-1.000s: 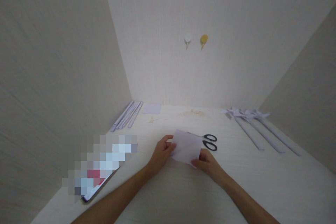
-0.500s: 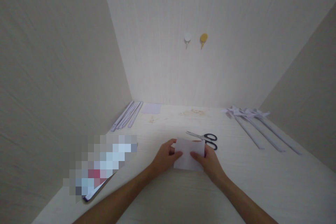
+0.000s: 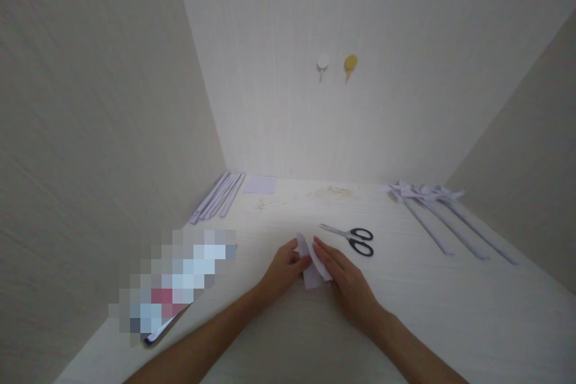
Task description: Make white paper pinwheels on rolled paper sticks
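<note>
A small sheet of white paper (image 3: 314, 280) is partly folded, its right side raised and bent over toward the left. My left hand (image 3: 283, 269) grips the left side of it, thumb in front and the other fingers behind. Against the raised right flap lies my right hand (image 3: 350, 281), its fingers straight and together; its thumb is hidden. Just beyond the right hand, scissors (image 3: 349, 235) with black handles rest on the table, blades pointing left and slightly apart.
Folded paper strips (image 3: 218, 198) lie at the back left beside a flat paper square (image 3: 260, 185). Paper pieces with long stems (image 3: 429, 225) lie at the right. A pixelated object (image 3: 180, 288) is at the left. Two hooks, one yellow (image 3: 351, 62), are on the back wall.
The paper was flat, facing me between both hands; now its right side is bent over to the left. My right hand has turned, its fingers now straight along the flap, uncovering the scissors' handles.
</note>
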